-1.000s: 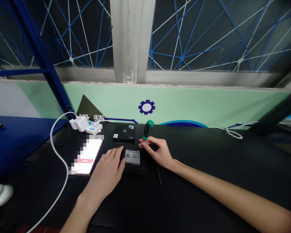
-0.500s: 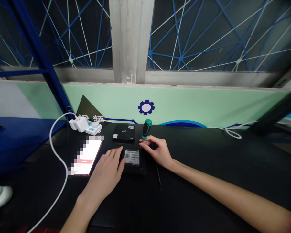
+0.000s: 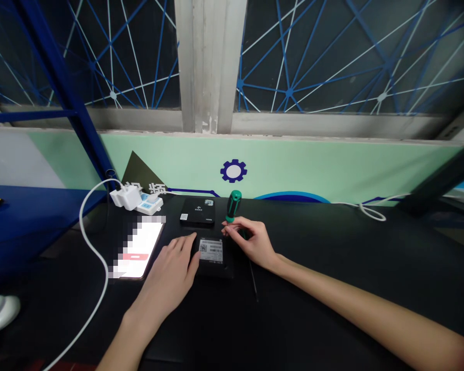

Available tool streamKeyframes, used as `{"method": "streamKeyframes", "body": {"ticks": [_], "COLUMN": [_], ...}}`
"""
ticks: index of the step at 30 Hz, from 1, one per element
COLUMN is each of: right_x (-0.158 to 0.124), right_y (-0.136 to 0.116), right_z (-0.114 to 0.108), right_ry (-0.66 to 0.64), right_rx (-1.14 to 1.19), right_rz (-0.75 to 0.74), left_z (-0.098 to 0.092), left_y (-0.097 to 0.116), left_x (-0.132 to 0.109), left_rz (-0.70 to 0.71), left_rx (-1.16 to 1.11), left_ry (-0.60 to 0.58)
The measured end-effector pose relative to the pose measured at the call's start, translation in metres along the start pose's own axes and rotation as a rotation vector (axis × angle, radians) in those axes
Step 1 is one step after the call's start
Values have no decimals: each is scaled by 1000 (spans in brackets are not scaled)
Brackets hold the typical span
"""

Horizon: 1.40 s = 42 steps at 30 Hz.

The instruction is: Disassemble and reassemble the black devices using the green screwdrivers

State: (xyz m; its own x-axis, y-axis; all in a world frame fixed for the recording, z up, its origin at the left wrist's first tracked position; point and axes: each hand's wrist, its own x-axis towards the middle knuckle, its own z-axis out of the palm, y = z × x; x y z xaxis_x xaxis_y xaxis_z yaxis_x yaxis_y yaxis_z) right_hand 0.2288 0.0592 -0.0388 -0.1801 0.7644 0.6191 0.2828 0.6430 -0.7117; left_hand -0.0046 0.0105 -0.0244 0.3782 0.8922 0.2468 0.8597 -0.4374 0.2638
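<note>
Upright in my right hand (image 3: 252,239) is a screwdriver with a green and black handle (image 3: 234,206). My fingertips and thumb pinch it just below the handle, above the upper right corner of a flat black box. Its tip is hidden behind the fingers. The black box (image 3: 212,270) lies label side up, with a white printed label (image 3: 211,251) bearing a square code. My left hand (image 3: 176,263) holds the left side of this box, its thumb beside the label and the fingers at the far left corner. A thin dark rod (image 3: 253,281) extends from under my right hand.
Behind the labelled box lies a second flat black box (image 3: 197,211). A lit phone (image 3: 141,250) is to the left, near a power strip (image 3: 150,204) with a white plug (image 3: 127,197). A white cable (image 3: 88,239) loops down the left side. Another cable (image 3: 372,212) lies far right.
Hardly anything differs. The screwdriver handle stands very slightly straighter, while both hands and the labelled box keep their places.
</note>
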Motion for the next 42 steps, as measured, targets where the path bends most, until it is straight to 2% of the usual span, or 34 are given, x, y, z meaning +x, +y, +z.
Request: {"method": "streamKeyframes", "body": {"ticks": [6, 12, 19, 24, 31, 36, 42], "right_x": [0, 1, 0, -1, -1, -1, 0], "right_y": [3, 2, -3, 2, 0, -3, -3], "right_z": [1, 1, -3, -1, 0, -1, -1], "right_ry": [24, 42, -52, -12, 37, 68, 80], "right_rx": [-9, -8, 26, 16, 12, 10, 15], "right_rz": [7, 42, 33, 27, 21, -1, 11], "left_z": [1, -5, -5, -8, -6, -7, -11], "left_y": [0, 4, 4, 5, 6, 7, 5], "left_x": [-2, -2, -1, 1, -1, -1, 1], "left_rz": [-12, -32, 4, -5, -2, -14, 35], "left_rx": [-16, -38, -29, 1, -12, -23, -28], "left_ry": [4, -78, -54, -98, -65, -97, -127]}}
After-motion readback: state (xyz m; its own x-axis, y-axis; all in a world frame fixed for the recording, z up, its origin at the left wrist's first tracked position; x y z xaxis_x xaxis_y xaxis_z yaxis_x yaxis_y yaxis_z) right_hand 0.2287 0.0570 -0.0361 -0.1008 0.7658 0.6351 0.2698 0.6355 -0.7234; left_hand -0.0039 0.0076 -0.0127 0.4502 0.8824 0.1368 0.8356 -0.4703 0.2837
